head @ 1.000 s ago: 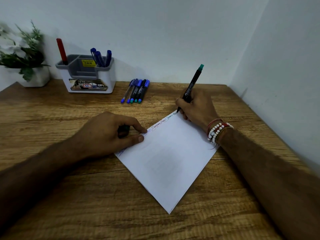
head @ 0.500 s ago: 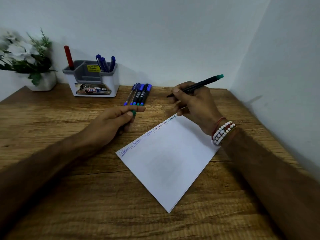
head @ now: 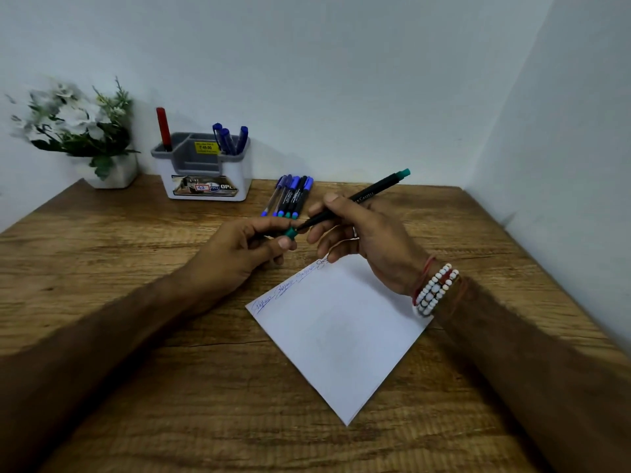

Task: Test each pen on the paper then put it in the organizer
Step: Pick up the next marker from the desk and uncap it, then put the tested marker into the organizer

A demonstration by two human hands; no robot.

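Observation:
My right hand [head: 365, 240] grips a black pen with a green end [head: 368, 196], its tip pointing left and just meeting the green cap [head: 291, 232] pinched in my left hand [head: 239, 254]. Both hands hover above the desk beyond the white paper [head: 341, 336], which carries a line of scribbles along its upper left edge. The white and grey organizer [head: 205, 175] stands at the back against the wall, holding a red pen [head: 163, 129] on its left and three blue pens [head: 230, 139] on its right. Several capped pens [head: 290, 196] lie side by side right of the organizer.
A white pot with a flowering plant [head: 82, 131] stands at the back left corner of the wooden desk [head: 136, 302]. A wall runs along the back, and another closes the right side.
My right hand lifted the pen off the paper and swung its tip left. My left hand left the paper and brought the green cap up to the tip.

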